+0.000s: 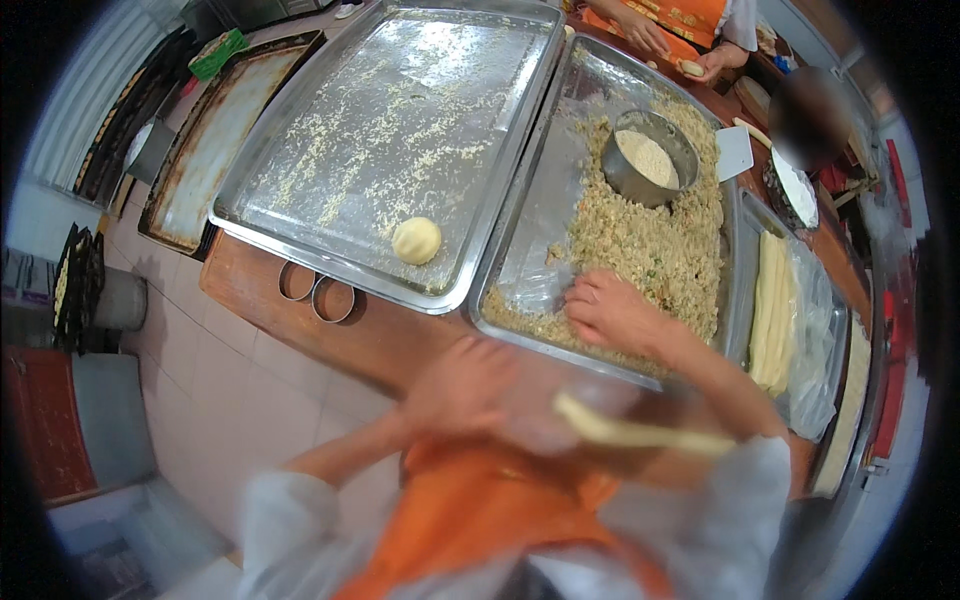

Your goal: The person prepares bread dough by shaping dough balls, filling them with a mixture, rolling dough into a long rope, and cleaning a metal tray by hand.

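Observation:
My right hand (615,312) reaches into the near end of a metal tray (540,215) of crumbly, greenish-brown filling (655,245). Its fingers curl down into the filling, and their tips are hidden. My left hand (462,385) is over the table edge, left of that tray, smeared by motion; whether it holds anything does not show. A pale strip of dough (640,432) lies under my right forearm, partly blurred. One round, pale dough ball (416,241) sits near the close edge of the larger metal tray (400,110), which is dusted with crumbs.
A metal bowl of pale crumbs (645,160) stands in the filling. Long dough rolls (772,310) lie beside plastic film (810,340) at right. Two metal rings (315,292) rest on the wooden table (255,300). Across the table, another person's hands (690,60) hold a small dough piece.

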Demonstrator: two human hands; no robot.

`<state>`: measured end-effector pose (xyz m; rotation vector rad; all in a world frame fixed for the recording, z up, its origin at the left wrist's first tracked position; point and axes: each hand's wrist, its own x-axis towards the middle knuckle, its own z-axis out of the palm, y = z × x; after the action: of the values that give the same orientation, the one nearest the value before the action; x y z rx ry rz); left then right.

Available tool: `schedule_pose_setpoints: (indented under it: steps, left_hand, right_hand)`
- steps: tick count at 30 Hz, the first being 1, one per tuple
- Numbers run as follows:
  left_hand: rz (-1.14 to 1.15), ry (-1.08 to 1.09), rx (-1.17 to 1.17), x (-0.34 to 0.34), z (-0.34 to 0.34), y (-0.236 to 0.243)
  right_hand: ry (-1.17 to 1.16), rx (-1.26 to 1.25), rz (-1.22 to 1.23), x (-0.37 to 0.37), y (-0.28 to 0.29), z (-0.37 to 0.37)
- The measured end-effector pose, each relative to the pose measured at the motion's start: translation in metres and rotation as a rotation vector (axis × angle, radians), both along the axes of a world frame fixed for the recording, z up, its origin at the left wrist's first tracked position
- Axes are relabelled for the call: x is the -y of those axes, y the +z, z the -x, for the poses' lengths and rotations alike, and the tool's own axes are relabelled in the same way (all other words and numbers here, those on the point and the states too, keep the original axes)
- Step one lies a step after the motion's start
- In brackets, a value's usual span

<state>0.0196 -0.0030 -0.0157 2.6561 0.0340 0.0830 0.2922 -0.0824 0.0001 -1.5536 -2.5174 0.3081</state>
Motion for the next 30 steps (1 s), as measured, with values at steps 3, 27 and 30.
schedule_pose_setpoints:
  steps: [3,27,30]
  left_hand:
    - [0.048,0.015,-0.001,0.002,0.002,-0.013]
    - [-0.420,-0.012,0.214,-0.002,0.028,-0.018]
    - [-0.325,0.093,0.152,0.005,0.028,-0.019]
  right_hand:
    - [0.000,-0.059,-0.283,0.014,0.014,0.008]
    - [-0.586,-0.552,-0.072,-0.018,-0.025,0.020]
    - [-0.859,-0.710,0.195,-0.003,0.019,0.047]
